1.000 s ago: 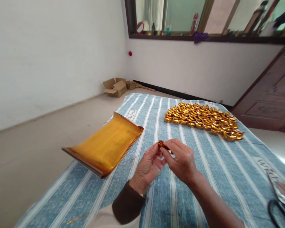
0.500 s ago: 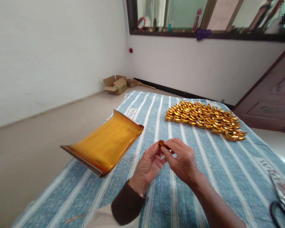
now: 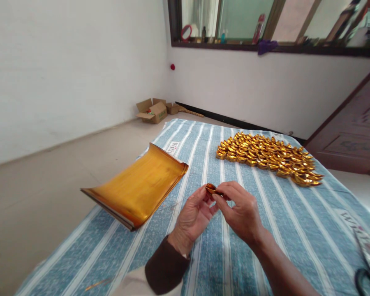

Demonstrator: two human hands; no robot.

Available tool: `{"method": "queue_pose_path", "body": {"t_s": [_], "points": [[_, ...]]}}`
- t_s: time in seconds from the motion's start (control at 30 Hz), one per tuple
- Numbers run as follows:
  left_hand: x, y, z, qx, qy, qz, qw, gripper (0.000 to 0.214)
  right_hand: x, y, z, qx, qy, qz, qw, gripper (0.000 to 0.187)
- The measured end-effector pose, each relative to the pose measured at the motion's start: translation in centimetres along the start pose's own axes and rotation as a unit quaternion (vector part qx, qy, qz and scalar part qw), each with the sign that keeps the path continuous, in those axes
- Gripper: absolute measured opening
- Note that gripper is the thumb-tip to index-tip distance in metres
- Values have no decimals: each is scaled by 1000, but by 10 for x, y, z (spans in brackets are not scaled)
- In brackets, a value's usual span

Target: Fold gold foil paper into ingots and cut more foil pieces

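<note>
A small folded gold foil paper ingot is held between both hands above the striped cloth. My left hand pinches its left side with thumb and fingers, palm turned up. From the right, my right hand grips the other end between thumb and index finger; the fingers partly hide the piece. To the left lies a stack of gold foil paper sheets with curled edges. Many finished gold paper ingots sit in close rows at the far right of the cloth.
A blue and white striped cloth covers the table. Black-handled scissors lie at the right edge. An open cardboard box stands on the floor by the far corner. Bottles and a mirror line the window ledge.
The held paper ingot now shows a wider, more open hollow between the fingers. Both hands stay in nearly the same place; the whole view has shifted slightly.
</note>
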State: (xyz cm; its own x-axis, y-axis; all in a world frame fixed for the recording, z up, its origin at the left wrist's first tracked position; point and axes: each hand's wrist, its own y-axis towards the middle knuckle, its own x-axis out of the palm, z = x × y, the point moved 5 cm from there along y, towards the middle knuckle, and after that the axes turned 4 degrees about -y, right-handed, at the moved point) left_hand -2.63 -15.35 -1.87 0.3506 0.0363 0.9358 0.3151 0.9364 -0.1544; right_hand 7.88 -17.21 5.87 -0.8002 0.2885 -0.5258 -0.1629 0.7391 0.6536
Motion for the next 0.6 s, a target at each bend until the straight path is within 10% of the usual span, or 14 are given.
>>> {"method": "queue_pose_path", "body": {"t_s": [0.6], "points": [[2, -2, 2, 17, 16, 9, 1000, 7, -1, -2, 0, -20, -2, -7, 1000, 12]]}}
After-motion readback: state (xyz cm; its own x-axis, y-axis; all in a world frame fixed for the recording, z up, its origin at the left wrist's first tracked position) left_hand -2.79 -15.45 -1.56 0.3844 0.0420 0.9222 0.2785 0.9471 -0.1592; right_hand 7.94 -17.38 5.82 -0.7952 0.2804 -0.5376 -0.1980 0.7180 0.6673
